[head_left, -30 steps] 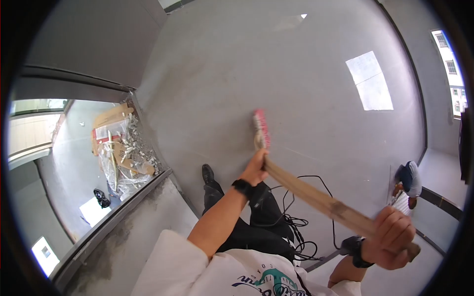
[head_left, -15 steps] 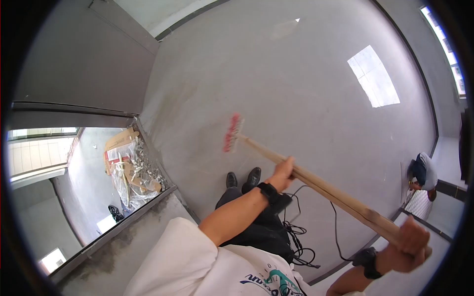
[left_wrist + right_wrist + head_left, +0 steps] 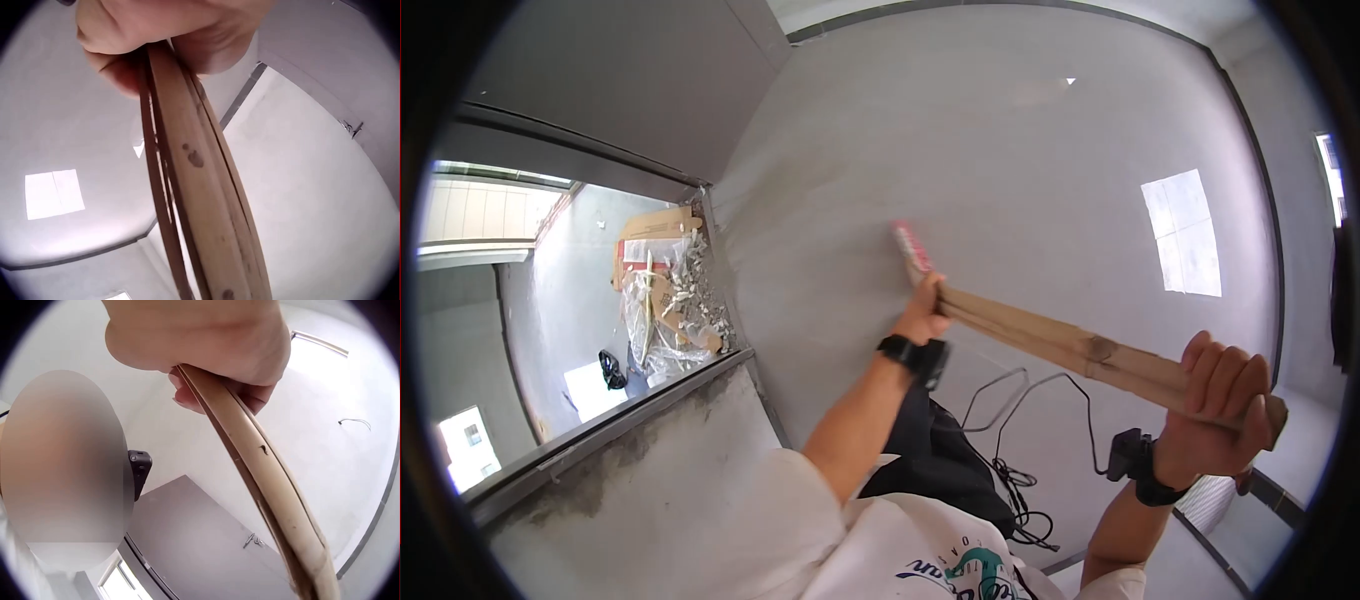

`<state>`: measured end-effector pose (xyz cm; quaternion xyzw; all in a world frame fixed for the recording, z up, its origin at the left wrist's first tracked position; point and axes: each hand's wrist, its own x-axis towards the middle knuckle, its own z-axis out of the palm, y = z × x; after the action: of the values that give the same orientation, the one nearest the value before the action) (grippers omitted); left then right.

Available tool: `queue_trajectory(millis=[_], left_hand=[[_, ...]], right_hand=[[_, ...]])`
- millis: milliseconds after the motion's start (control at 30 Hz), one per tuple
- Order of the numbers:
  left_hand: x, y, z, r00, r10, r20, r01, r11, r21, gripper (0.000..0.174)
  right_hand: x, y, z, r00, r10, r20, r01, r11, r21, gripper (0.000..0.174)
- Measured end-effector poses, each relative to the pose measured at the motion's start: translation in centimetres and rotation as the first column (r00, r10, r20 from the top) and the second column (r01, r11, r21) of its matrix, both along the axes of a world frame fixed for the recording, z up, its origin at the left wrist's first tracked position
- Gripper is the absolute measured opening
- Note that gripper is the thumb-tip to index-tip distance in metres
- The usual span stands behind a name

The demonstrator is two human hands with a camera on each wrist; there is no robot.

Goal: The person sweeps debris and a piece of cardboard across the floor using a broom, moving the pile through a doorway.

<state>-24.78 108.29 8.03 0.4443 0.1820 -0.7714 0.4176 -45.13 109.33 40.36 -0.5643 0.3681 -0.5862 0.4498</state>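
Observation:
A long light-brown wooden handle [image 3: 1090,352] slants across the head view, from upper middle to lower right. At its far end, a brush head [image 3: 912,248] with pink and white bristles is low over or on the grey floor; contact cannot be told. My left hand [image 3: 922,312] grips the handle near the brush head. Curled round its near end is my right hand [image 3: 1222,400]. In the left wrist view my left hand [image 3: 175,31] wraps the handle [image 3: 200,169]; the right wrist view shows my right hand [image 3: 200,337] round the handle [image 3: 256,456].
Black cables [image 3: 1025,490] lie on the floor beside my legs. At left, beyond a sill [image 3: 615,435], are cardboard [image 3: 655,225], plastic sheeting and rubble. A grey door panel [image 3: 630,80] stands upper left. Bright reflected light [image 3: 1185,235] shows on the floor at right.
The brush head has swung right and slightly up in the head view and sits closer to my left hand, which has moved left. Both hands still grip the handle. The head view has turned.

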Motion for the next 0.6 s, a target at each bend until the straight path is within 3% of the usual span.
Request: queue_trajectory(millis=[33,100,133,167,200,233,333,400,433,467,500,533,567,600], left_hand=[[2.9,1.1,0.4,0.988,0.029,0.15,-0.013,0.994,-0.107,0.012],[7.1,1.4,0.2,0.966,0.158,0.206,-0.139,0.985,-0.102,0.013],[8.8,0.5,-1.1,0.958,0.254,0.134,-0.259,0.966,0.021,0.014],[10.1,0.6,-3.5,0.955,0.265,0.136,-0.27,0.963,0.017,0.014],[11.2,0.9,-6.7,0.957,0.244,0.159,-0.25,0.968,0.019,0.016],[11.5,1.1,-6.6,0.958,0.222,0.181,-0.232,0.972,0.033,0.018],[8.7,-0.8,-4.6,0.936,0.269,0.228,-0.297,0.95,0.096,0.021],[5.1,-2.8,-2.3,0.951,0.222,0.215,-0.248,0.963,0.104,0.021],[2.7,-4.3,-0.5,0.973,0.196,0.124,-0.207,0.975,0.083,0.023],[-0.4,-5.9,-1.1,0.982,0.186,0.028,-0.188,0.978,0.086,0.024],[-3.0,-7.8,1.1,0.994,0.112,0.004,-0.112,0.988,0.11,0.026],[-5.8,-9.5,2.1,0.996,0.094,0.01,-0.094,0.991,0.1,0.028],[-8.1,-11.6,3.7,0.996,0.084,-0.023,-0.082,0.992,0.098,0.029],[-10.0,-13.6,4.6,0.996,0.074,-0.055,-0.068,0.993,0.092,0.029]], right_hand=[[1.3,-0.1,-1.0,0.995,-0.003,0.096,0.001,1.0,0.026,0.028],[3.7,-1.1,-3.0,0.973,-0.013,0.229,-0.003,0.997,0.072,0.031],[5.0,-2.0,-4.2,0.962,-0.014,0.274,-0.012,0.996,0.093,0.032],[6.1,-2.0,-4.8,0.955,-0.018,0.295,-0.013,0.995,0.103,0.033],[7.0,-2.3,-5.1,0.961,0.111,0.255,-0.119,0.993,0.015,0.033],[7.5,-2.7,-5.7,0.966,0.069,0.251,-0.079,0.996,0.032,0.034],[5.2,-4.4,-5.4,0.947,-0.083,0.31,0.069,0.996,0.057,0.033],[2.3,-6.3,-2.0,0.974,-0.054,0.222,0.049,0.998,0.03,0.028],[0.7,-7.3,-0.1,0.982,-0.11,0.154,0.113,0.993,-0.014,0.03],[-0.5,-8.6,2.3,0.994,0.023,0.103,-0.016,0.998,-0.068,0.03],[-1.8,-9.7,4.2,0.98,0.111,0.167,-0.091,0.989,-0.12,0.03],[-0.7,-10.8,6.9,0.966,0.143,0.215,-0.125,0.988,-0.093,0.03],[-2.2,-11.3,8.3,0.988,0.024,0.15,-0.01,0.995,-0.097,0.027],[-1.6,-12.9,9.0,0.987,0.056,0.148,-0.042,0.995,-0.096,0.027]])
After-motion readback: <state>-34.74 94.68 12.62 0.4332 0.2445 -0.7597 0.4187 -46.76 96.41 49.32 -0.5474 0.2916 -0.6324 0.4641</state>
